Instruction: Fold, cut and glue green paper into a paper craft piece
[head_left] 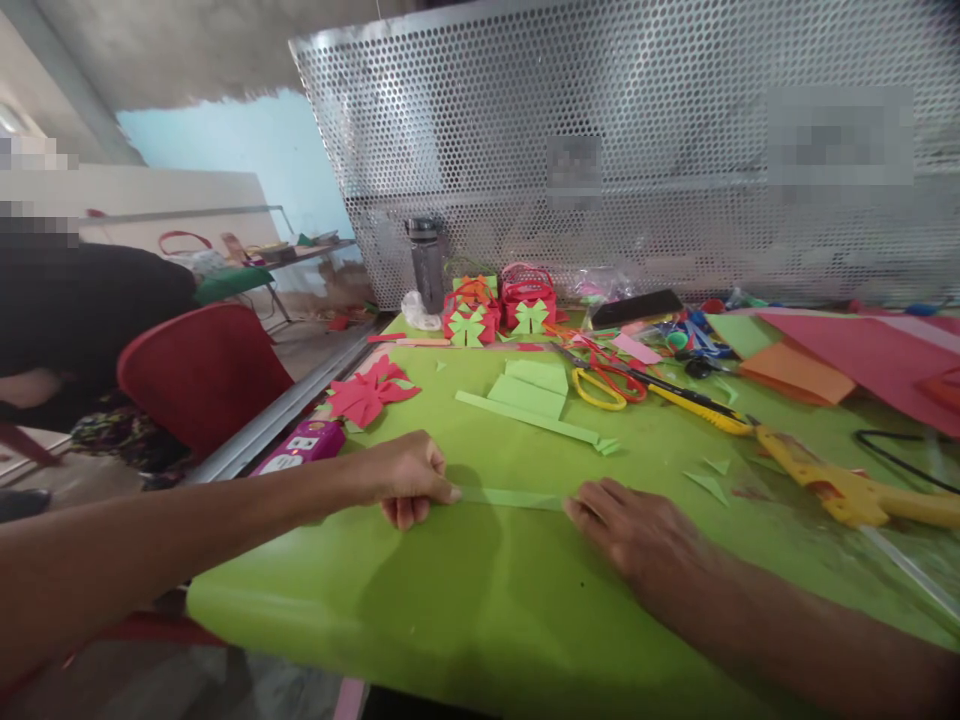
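Note:
A narrow light-green paper strip (511,498) stretches between my two hands, low over the green tabletop. My left hand (414,478) pinches its left end between thumb and curled fingers. At the other end, my right hand (626,520) has its fingers pressed together on the strip. Just beyond lie a folded light-green paper piece (531,388) and another long strip (525,416) with small cut bits at its right end. A red paper flower shape (373,392) rests beyond my left hand, near a purple box (304,445).
Yellow-and-red-handled scissors (600,390), a yellow cutter knife (697,408) and a yellow glue gun (832,485) lie to the right. Small red paper baskets (529,305) and a bottle (427,268) stand before a perforated metal panel (600,120). A person sits left by a red chair (202,375).

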